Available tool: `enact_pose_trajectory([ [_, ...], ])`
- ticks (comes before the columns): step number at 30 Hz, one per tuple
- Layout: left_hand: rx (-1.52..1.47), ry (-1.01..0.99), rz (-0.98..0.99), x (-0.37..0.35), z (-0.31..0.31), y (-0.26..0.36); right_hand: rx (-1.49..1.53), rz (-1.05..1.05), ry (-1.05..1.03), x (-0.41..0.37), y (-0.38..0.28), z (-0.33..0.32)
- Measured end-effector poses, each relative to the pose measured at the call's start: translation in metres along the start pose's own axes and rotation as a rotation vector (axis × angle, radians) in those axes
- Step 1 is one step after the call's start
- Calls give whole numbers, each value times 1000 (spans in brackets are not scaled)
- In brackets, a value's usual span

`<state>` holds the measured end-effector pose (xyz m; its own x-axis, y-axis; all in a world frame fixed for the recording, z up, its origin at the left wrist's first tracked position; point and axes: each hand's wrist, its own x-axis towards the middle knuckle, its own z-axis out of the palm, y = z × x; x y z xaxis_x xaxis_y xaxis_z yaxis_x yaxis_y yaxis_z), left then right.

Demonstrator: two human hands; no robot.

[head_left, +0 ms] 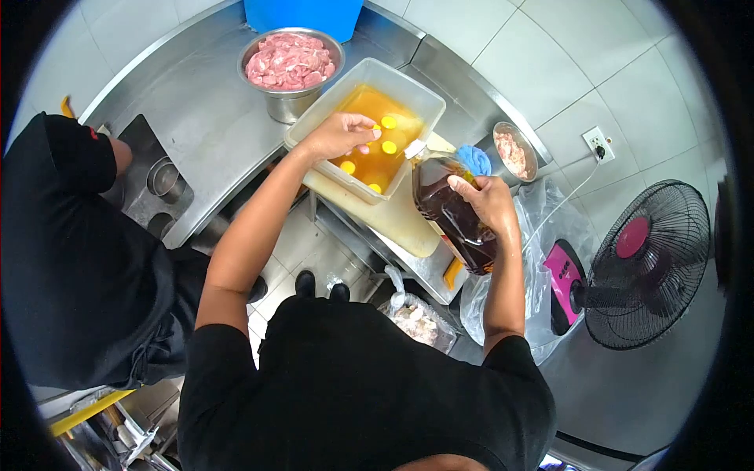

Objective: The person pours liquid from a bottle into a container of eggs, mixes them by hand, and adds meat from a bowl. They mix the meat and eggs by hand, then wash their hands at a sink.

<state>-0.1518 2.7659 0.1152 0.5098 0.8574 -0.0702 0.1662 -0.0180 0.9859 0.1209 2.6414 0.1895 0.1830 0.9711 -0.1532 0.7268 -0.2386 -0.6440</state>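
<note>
My right hand (pixel 488 201) grips a large plastic bottle of dark brown liquid (pixel 454 213), tilted with its white neck toward a clear rectangular tub (pixel 420 91). The tub holds yellow-orange liquid with several egg yolks floating in it. My left hand (pixel 342 133) rests over the tub's near rim, fingers curled just above the liquid; whether they pinch anything I cannot tell. The tub sits on a pale cutting board (pixel 400 224) on the steel counter.
A steel bowl of raw pink meat (pixel 290 61) stands behind the tub, below a blue bin (pixel 302 14). A smaller bowl of meat (pixel 512 151) sits right. Another person in black (pixel 75 251) stands left. A floor fan (pixel 648 263) and plastic bags lie right.
</note>
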Motion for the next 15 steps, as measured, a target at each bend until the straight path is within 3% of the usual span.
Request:
enact_pose_trajectory([
  [8, -179, -141, 77, 26, 20, 46, 193, -95, 101, -1, 15, 1],
  [15, 79, 15, 35, 15, 8, 54, 232, -83, 72, -7, 20, 1],
])
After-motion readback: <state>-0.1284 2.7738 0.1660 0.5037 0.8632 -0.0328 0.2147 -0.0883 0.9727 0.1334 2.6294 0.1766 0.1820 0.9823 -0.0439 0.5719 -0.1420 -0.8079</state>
